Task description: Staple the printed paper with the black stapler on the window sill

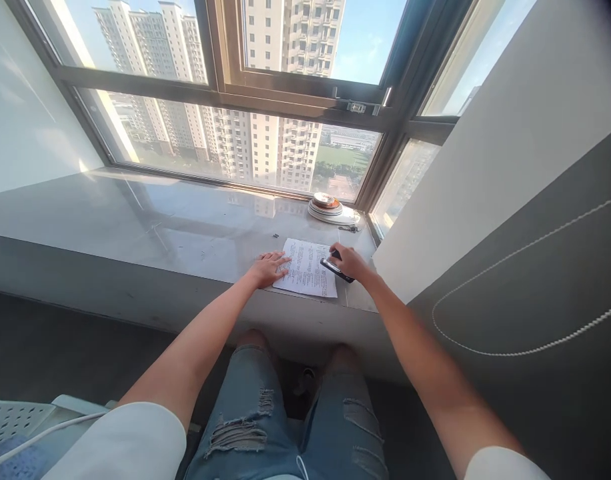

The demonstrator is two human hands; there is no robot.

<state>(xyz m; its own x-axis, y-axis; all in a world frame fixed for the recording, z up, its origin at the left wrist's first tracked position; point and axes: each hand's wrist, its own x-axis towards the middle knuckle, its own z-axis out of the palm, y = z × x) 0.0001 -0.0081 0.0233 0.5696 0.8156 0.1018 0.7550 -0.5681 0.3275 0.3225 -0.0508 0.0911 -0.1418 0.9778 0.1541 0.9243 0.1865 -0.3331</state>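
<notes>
A printed sheet of paper (308, 269) lies on the grey stone window sill (185, 227) in front of me. My left hand (269, 268) rests flat on the sheet's left edge, fingers stretched out. Over the sheet's right edge, my right hand (349, 262) is closed around a dark phone (336, 269), which is held tilted.
A stack of plates (328, 207) stands at the back right of the sill by the window, with small dark bits beside it. A white wall panel (485, 153) rises just right of my right hand. A beaded cord (525, 347) hangs on the grey wall. My knees are below the sill.
</notes>
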